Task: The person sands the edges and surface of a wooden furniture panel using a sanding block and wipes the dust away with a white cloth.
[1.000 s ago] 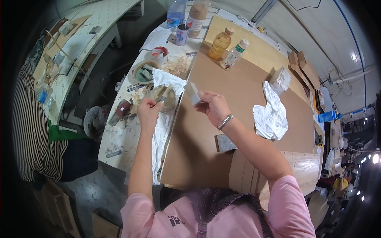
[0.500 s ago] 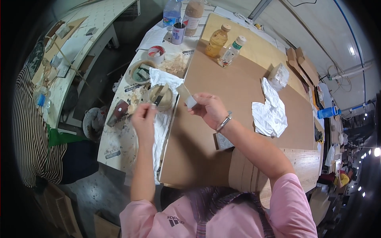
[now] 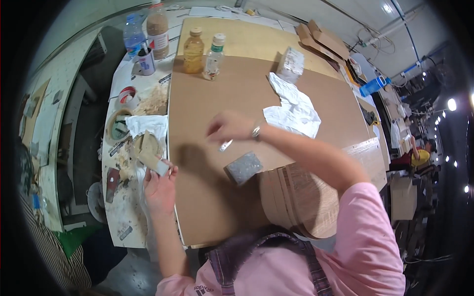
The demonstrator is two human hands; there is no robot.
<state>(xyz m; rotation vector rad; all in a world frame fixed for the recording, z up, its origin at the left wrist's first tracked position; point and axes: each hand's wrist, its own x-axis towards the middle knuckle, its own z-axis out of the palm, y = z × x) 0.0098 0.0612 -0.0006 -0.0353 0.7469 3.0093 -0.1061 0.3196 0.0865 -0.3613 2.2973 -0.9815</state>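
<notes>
My left hand [image 3: 160, 190] is closed on the white end of a flat scraper [image 3: 159, 166], fingers at its lower edge. The scraper's tan end points up toward a round tub [image 3: 157, 143] of beige paste and partly covers it. Over the brown board [image 3: 197, 103] hovers my right hand [image 3: 230, 127], its fingers curled and blurred by motion. Just below it is a small pale, shiny piece [image 3: 225, 145]; whether the fingers hold it I cannot tell. A grey block [image 3: 244, 167] lies on the board nearer to me.
A stack of rounded wooden panels [image 3: 301, 197] is at the near right. Crumpled white paper [image 3: 296, 111] and a wrapped block [image 3: 290, 65] lie farther back. Two bottles, one amber [image 3: 194, 52] and one clear [image 3: 214, 59], stand on the far left. Tape rolls [image 3: 128, 97] sit at the left.
The scraper has passed from my right hand to my left, which is lower. A small dark-ended tool no longer shows in my left hand. My view has turned right.
</notes>
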